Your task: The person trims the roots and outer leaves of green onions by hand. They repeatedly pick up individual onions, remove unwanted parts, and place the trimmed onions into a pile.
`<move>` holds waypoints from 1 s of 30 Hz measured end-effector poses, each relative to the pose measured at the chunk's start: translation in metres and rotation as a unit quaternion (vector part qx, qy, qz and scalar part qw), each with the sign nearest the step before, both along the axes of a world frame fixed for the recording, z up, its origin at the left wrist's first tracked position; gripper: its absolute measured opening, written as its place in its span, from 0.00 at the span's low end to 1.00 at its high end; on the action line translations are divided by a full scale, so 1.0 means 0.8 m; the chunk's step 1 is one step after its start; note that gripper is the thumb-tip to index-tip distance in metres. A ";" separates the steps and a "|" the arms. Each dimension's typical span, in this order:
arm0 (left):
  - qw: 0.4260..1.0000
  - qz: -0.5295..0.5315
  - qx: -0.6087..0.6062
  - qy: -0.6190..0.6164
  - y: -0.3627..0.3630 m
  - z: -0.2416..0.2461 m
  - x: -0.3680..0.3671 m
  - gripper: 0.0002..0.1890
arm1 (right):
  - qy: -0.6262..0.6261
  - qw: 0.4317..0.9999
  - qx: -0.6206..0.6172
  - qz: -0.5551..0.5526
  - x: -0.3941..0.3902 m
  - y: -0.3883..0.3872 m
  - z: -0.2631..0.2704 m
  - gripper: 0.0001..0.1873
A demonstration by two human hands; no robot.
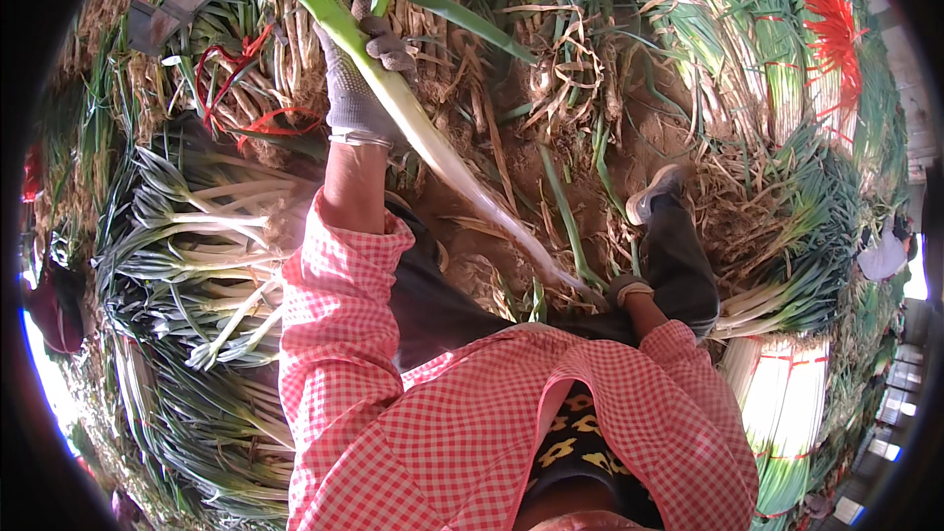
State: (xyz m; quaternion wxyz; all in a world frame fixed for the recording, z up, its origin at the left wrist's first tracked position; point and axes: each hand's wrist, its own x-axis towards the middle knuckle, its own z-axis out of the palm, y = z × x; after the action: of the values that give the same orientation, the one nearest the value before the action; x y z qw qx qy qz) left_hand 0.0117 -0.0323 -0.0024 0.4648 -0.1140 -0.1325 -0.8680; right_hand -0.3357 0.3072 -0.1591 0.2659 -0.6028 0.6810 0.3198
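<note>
My left hand, in a grey knitted glove with dots, is closed around the upper part of a long Welsh onion or leek. Its green leaves spread past the hand at the top, and its white shank slants down to the right. My right hand, also gloved, is low at the right, beside the thin root end. The fingers there are dark and partly hidden, so whether they grip the root cannot be told. Loose green leaves lie on the soil between my hands.
Loose long onions lie in a pile at left, by a taped grey bar. Bundles with red ties lie at right; more stand upright at upper right. Dry leaves litter the soil. Another person is at far right.
</note>
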 end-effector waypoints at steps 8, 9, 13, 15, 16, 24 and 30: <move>0.995 -0.098 0.021 -0.012 0.032 0.007 -0.101 0.36 | -0.670 0.686 -0.236 -0.158 0.132 -0.165 0.169 0.25; 0.976 0.014 0.172 -0.134 0.039 0.008 -0.114 0.41 | -0.641 0.698 -0.258 -0.185 0.144 -0.168 0.179 0.23; 0.893 0.112 -0.035 -0.434 0.066 0.015 -0.125 0.39 | -0.395 0.791 -0.424 -0.195 0.159 -0.162 0.184 0.19; 0.846 0.093 -0.087 -0.517 0.075 0.017 -0.124 0.24 | -0.436 0.748 -0.464 -0.186 0.157 -0.153 0.179 0.19; 0.873 0.057 -0.031 -0.484 0.079 0.018 -0.123 0.21 | -0.450 0.738 -0.458 -0.208 0.157 -0.148 0.176 0.19; 0.902 -0.071 -0.088 -0.416 0.076 -0.002 -0.122 0.29 | -0.605 0.685 -0.282 -0.294 0.143 -0.134 0.142 0.09; 0.905 -0.073 -0.230 -0.349 0.081 -0.004 -0.122 0.40 | -0.727 0.664 -0.155 -0.074 0.119 -0.155 0.103 0.16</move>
State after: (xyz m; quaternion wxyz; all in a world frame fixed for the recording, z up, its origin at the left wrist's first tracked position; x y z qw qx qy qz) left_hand -0.0860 0.0327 -0.0058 0.2849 0.0832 -0.4737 -0.8292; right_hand -0.2403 0.1829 -0.0765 0.6019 -0.6242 0.3529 -0.3515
